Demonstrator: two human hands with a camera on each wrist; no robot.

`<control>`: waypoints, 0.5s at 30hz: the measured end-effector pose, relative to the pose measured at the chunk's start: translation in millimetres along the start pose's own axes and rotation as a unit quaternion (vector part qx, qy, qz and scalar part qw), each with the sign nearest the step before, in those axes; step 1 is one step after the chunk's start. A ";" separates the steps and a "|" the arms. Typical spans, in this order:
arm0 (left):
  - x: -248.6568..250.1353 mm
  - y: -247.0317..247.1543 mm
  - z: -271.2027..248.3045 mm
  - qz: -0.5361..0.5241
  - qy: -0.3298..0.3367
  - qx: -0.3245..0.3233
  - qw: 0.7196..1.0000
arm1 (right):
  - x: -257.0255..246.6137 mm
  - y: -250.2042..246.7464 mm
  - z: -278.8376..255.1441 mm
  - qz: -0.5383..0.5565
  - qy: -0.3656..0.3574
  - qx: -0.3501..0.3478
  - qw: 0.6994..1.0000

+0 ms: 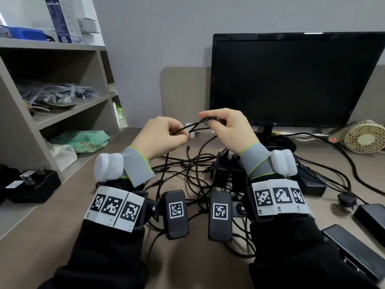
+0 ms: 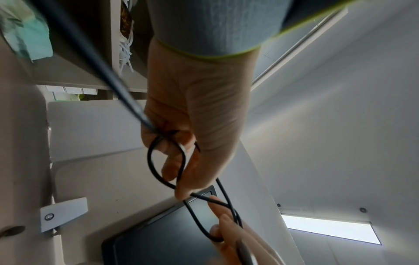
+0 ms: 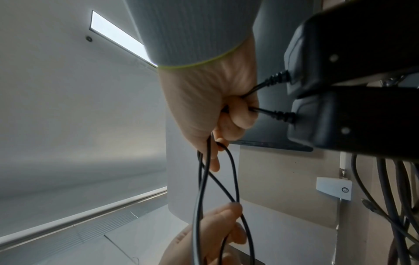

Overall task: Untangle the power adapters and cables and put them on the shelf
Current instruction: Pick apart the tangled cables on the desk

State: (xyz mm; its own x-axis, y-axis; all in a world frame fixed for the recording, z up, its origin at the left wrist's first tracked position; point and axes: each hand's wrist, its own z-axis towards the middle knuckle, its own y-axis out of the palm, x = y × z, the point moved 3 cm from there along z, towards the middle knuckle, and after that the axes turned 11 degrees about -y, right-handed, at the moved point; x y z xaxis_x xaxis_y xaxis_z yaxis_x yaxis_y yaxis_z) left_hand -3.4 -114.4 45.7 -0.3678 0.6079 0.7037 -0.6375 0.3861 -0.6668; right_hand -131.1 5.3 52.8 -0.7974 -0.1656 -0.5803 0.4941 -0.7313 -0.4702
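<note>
Left grip: the left hand (image 1: 164, 135) pinches thin black cable strands (image 1: 195, 124) between thumb and fingertips, raised above the desk (image 1: 62, 215).
Right grip: the right hand (image 1: 227, 130) curls its fingers over the same strands, just beside the left, knuckles up.
Span between: a short crossed run of cable lies roughly left to right from one hand to the other; the left wrist view shows it looping into a figure-eight (image 2: 181, 179).
Trailing ends: two leads run from the right fist to two black adapter bricks (image 3: 351, 80), so the right hand is the nearer to them.
Tangle: the remaining cords sprawl in a knot (image 1: 193, 174) on the desk directly beneath both hands.
Materials: smooth, round, rubbery cord; matt, boxy plastic bricks with ribbed strain reliefs.
Destination: the shelf (image 1: 68, 109) stands well off to the left, on the left hand's side; two adapters (image 1: 29, 184) already sit at its foot.
Judgement: the crossing probably must open before anything moves shelfward.
</note>
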 end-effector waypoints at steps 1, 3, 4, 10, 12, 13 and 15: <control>-2.3 -1.1 0.7 0.013 -0.007 0.005 1.000 | -0.5 -1.1 0.2 0.006 -0.001 0.008 1.000; -6.4 0.2 1.3 0.007 -0.031 -0.016 0.999 | -1.9 -7.1 0.8 0.022 -0.007 0.031 0.999; -6.8 2.5 0.0 -0.030 -0.050 -0.038 0.998 | -2.2 -9.9 0.9 0.030 -0.011 0.037 0.999; 8.4 7.0 -6.0 -0.201 -0.029 -0.088 0.975 | 0.9 -2.4 -2.6 0.047 -0.003 -0.026 0.999; 9.5 7.5 -4.7 -0.226 -0.040 -0.098 0.969 | -0.5 1.9 -2.2 0.049 0.000 -0.039 0.998; 9.5 9.0 -3.4 -0.228 -0.049 -0.107 0.967 | -1.9 4.4 -1.4 0.048 -0.004 -0.043 0.998; 10.1 13.6 -1.7 -0.207 -0.059 -0.118 0.969 | -5.7 8.5 0.0 0.042 -0.019 -0.054 0.997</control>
State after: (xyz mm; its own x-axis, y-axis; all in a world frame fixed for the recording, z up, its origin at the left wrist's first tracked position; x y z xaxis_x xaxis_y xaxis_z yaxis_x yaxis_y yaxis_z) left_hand -14.7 -101.8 43.3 -0.1969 0.2881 0.9372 -0.5788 0.7374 -0.3482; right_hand -122.4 0.0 52.1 -0.7625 -0.2503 -0.5966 0.5932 -0.6384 -0.4904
